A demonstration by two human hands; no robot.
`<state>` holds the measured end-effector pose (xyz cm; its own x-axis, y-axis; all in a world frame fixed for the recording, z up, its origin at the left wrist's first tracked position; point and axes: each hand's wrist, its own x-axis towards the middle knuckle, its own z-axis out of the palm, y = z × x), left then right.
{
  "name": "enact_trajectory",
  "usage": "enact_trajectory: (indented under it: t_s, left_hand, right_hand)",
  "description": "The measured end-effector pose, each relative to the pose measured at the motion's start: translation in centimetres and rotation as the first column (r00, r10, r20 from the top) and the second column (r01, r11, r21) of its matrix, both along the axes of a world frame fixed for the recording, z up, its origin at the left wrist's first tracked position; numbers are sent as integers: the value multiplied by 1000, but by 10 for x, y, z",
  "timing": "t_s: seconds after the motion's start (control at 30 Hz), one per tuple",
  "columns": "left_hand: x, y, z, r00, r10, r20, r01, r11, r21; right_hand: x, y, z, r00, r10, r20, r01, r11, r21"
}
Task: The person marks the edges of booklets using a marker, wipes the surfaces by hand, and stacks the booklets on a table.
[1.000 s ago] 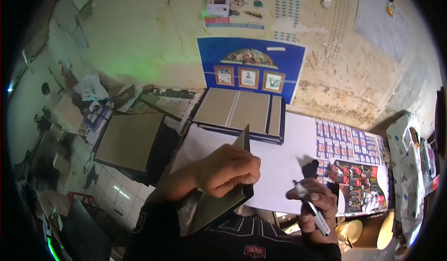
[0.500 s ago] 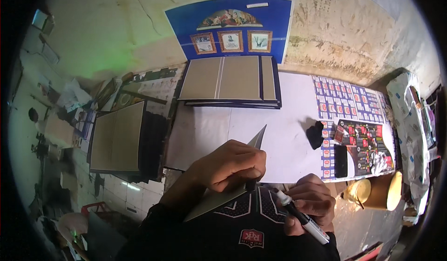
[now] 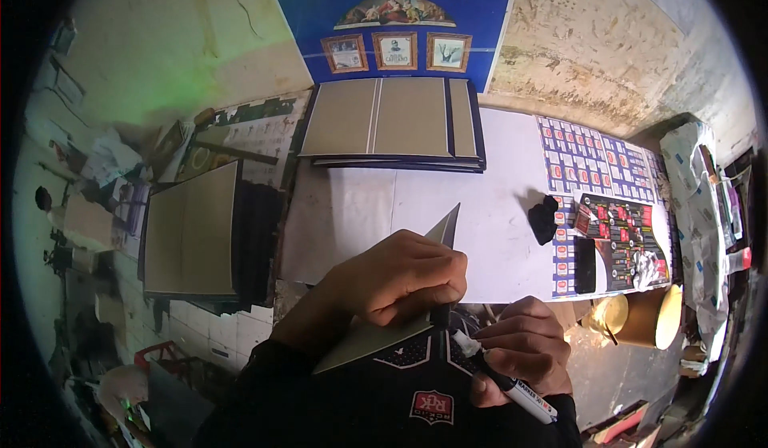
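Below the near edge of the table, my left hand (image 3: 404, 276) is closed, with a short black marker cap (image 3: 440, 315) at its fingertips. A thin grey board (image 3: 376, 344) stands tilted against my shirt. It runs behind and under that hand, one pointed corner rising past the knuckles; the grip on it is partly hidden. In the fingers of my right hand (image 3: 524, 348) is a black-and-white marker (image 3: 528, 400), uncapped, its pale tip end pointing up and left at the cap. A small gap separates tip and cap.
A stack of grey boards with dark edges (image 3: 336, 120) lies at the table's back. Another board stack (image 3: 192, 232) stands left. A black cloth (image 3: 543, 220), a dark phone-like slab (image 3: 586, 266) and printed sheets (image 3: 604, 164) lie right. Yellowish tubs (image 3: 668, 316) stand below.
My right hand has brought the marker's tip a little closer to the cap. My left hand has shifted slightly right. The whole view has tilted, so the table sits higher.
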<state>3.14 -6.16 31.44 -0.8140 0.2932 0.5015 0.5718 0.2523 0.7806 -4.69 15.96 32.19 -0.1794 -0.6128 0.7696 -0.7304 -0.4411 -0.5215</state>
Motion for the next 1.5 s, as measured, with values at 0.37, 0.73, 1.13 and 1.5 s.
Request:
enact_trajectory:
  t_s: [0.37, 0.73, 1.13, 1.5]
  left_hand:
    - [3, -5, -7, 1000, 9, -2, -10, 999, -38]
    - [1, -3, -8, 998, 64, -5, -64, 986, -151]
    - [0, 0, -13, 998, 66, -3, -66, 985, -161]
    - [0, -2, -16, 995, 101, 16, -97, 979, -180]
  right_hand:
    - [8, 1, 2, 997, -73, 7, 72, 996, 57]
    - [14, 5, 5, 978, -199, -61, 199, 980, -17]
    - [12, 9, -3, 979, -186, -86, 191, 981, 45]
    - [11, 7, 0, 966, -247, -73, 253, 962, 103]
